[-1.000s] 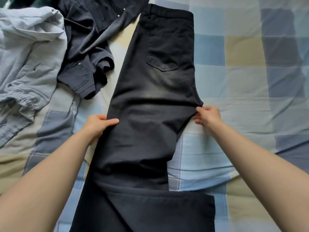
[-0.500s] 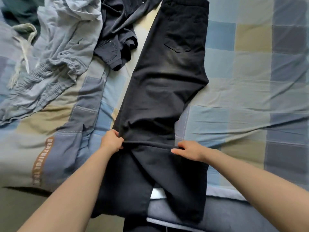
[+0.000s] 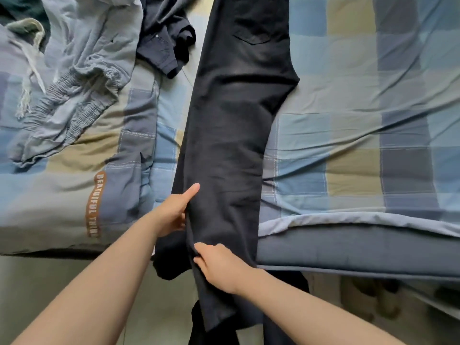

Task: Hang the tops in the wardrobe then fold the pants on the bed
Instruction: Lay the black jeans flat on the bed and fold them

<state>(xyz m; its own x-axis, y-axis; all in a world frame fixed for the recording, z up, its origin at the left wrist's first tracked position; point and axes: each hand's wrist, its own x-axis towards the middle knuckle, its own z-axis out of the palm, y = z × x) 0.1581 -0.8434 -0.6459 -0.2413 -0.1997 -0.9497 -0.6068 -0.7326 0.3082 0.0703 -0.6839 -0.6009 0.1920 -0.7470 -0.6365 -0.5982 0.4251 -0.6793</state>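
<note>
Black pants (image 3: pixel 231 125) lie lengthwise down the middle of the checked bed (image 3: pixel 348 135), folded leg on leg, back pocket up. Their lower legs hang over the bed's near edge. My left hand (image 3: pixel 175 210) grips the left edge of the legs, thumb on top of the cloth. My right hand (image 3: pixel 219 265) pinches the same left edge lower down, at the bed's edge. A dark navy top (image 3: pixel 164 38) lies crumpled left of the pants at the back. Pale blue-grey pants (image 3: pixel 74 85) with an elastic waist lie further left.
The quilt (image 3: pixel 74 195) on the left carries a brown printed strip. The mattress side (image 3: pixel 361 252) runs along the near edge, with pale floor (image 3: pixel 74 282) below it. A dark green cloth (image 3: pixel 17 8) shows at the top left corner.
Both hands slid down the pants from thigh height toward the lower legs at the bed's edge. My right hand crossed from the right edge to the left edge.
</note>
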